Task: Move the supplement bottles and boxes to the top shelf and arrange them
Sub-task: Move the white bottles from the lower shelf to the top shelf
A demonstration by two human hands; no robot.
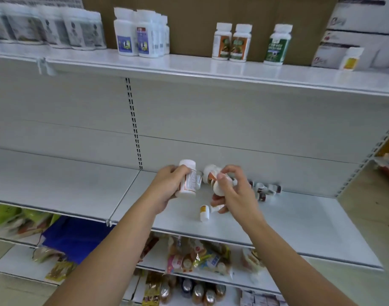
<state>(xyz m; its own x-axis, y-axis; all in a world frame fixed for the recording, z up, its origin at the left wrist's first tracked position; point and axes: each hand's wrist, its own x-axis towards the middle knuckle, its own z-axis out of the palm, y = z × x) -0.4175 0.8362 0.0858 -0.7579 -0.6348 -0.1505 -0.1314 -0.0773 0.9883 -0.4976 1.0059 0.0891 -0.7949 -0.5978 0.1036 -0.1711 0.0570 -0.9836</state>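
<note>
Nearest, on the low shelves, lie snack bags (198, 259) and dark drink bottles (198, 293), which do not belong to this job. Above them, over the middle shelf (56, 184), both hands are busy. The left hand (167, 186) is closed around a white bottle with an orange label (188, 181) and holds it upright, just above the shelf. The right hand (235, 193) has its fingers curled around a second white bottle (211, 174) (perhaps more than one; the fingers hide this).

Just beside this hand, a small yellow-label bottle (204, 213) lies on its side. Farther right, against the back panel, some small dark bottles (266, 189) lie tumbled.

Farthest, the top shelf (189, 67) already carries wrapped packs (45, 27) at the left, then blue-label bottles (134, 34), two orange-label bottles (232, 44), a green-label bottle (277, 45), a small yellow bottle (350, 59) and boxes (361, 34) at the right.

I judge the task well advanced but not finished: two bottles are in hand, and several wait on the middle shelf.
</note>
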